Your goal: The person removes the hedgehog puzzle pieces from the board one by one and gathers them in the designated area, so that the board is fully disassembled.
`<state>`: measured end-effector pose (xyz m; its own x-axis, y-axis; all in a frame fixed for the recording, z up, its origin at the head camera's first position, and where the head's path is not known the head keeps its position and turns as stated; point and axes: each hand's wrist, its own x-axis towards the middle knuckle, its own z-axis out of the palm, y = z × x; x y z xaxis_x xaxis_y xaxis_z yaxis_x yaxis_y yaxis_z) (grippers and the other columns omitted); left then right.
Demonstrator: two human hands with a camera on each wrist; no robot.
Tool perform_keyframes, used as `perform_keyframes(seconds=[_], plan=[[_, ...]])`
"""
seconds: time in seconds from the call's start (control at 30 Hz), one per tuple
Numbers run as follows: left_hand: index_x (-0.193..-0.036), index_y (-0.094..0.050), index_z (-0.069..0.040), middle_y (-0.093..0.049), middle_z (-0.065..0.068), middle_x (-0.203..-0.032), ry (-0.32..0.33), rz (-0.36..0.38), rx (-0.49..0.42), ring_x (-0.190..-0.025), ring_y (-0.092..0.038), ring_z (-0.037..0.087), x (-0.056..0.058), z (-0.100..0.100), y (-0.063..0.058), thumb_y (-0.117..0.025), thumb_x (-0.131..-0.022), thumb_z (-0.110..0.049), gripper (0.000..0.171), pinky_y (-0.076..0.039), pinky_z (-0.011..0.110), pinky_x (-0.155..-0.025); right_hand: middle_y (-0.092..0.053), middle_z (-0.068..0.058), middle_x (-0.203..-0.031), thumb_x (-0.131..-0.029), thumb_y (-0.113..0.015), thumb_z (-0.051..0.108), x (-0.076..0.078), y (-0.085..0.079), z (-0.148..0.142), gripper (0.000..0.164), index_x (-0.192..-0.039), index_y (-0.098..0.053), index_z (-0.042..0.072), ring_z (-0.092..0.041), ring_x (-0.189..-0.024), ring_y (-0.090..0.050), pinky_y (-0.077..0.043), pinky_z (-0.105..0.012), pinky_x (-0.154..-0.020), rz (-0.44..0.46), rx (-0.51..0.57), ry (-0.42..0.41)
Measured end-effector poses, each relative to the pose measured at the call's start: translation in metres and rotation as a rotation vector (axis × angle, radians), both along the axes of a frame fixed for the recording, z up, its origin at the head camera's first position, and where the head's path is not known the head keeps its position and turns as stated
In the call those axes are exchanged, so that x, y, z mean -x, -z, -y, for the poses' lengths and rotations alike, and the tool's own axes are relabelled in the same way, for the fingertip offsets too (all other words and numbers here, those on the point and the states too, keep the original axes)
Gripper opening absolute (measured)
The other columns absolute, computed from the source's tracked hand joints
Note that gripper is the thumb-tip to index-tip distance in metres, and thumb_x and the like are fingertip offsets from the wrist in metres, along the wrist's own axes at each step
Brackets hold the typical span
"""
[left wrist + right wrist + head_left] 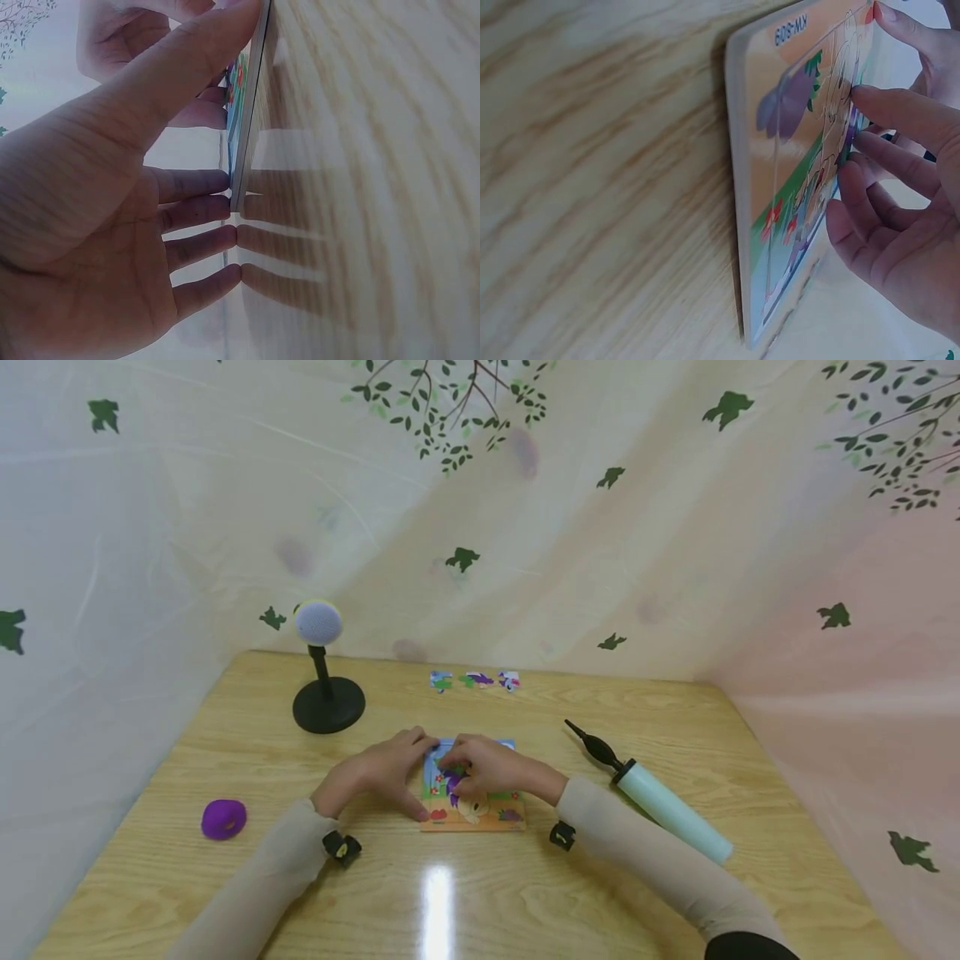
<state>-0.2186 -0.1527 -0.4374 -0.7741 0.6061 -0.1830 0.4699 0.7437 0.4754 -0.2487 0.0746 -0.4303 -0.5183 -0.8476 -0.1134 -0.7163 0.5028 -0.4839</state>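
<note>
Puzzle board point(480, 827): lying centrally on table point(390, 885). Left hand point(386, 772): touching its left side, fingers spreading nearly straight. Right hand point(495, 767): half-curling over its middle; whether pinching anything, cannot tell. Three loose pieces point(478, 679): lying far.

Inside a fabric-walled tabletop booth

Looks like a small, staged recording corner. Closed in by pale fabric sheeting point(225, 527) across the upper half of the frame and down both sides, softly wrinkled, tinted pink at right, and printed with dark green birds point(462, 559) and leafy branches point(474, 385). Furnished with a wood-grain table point(540, 910) across the lower half. Hints at recording through small black wrist-worn devices point(342, 849) near lower centre. Cannot be pinned to a home, office or lab.
</note>
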Motion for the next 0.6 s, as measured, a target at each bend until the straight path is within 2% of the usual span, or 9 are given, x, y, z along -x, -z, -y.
perform_keyframes(seconds=[0.37, 0.6], plan=[[-0.154, -0.037, -0.001, -0.046, 0.012, -0.136, -0.007, 0.007, 0.012, -0.125, -0.046, 0.027, 0.0012, 0.0002, 0.0012, -0.088, -0.073, -0.054, 0.11, -0.045, 0.051, -0.112, -0.066, -0.011, -0.11, -0.088, -0.077, 0.01, 0.0008, -0.0009, 0.0009, 0.039, -0.126, -0.07, 0.002, -0.016, -0.084, -0.056, -0.046, -0.017, -0.07, 0.022, -0.023, 0.015], [-0.154, -0.037, 0.0, -0.046, 0.013, -0.136, -0.004, 0.003, -0.002, -0.125, -0.046, 0.027, 0.0005, 0.0014, 0.001, -0.089, -0.073, -0.052, 0.11, -0.045, 0.051, -0.111, -0.065, -0.011, -0.11, -0.088, -0.078, 0.01, -0.0017, -0.0031, 0.0015, 0.039, -0.126, -0.07, 0.003, -0.016, -0.087, -0.056, -0.047, -0.018, -0.071, 0.002, -0.027, 0.019]])
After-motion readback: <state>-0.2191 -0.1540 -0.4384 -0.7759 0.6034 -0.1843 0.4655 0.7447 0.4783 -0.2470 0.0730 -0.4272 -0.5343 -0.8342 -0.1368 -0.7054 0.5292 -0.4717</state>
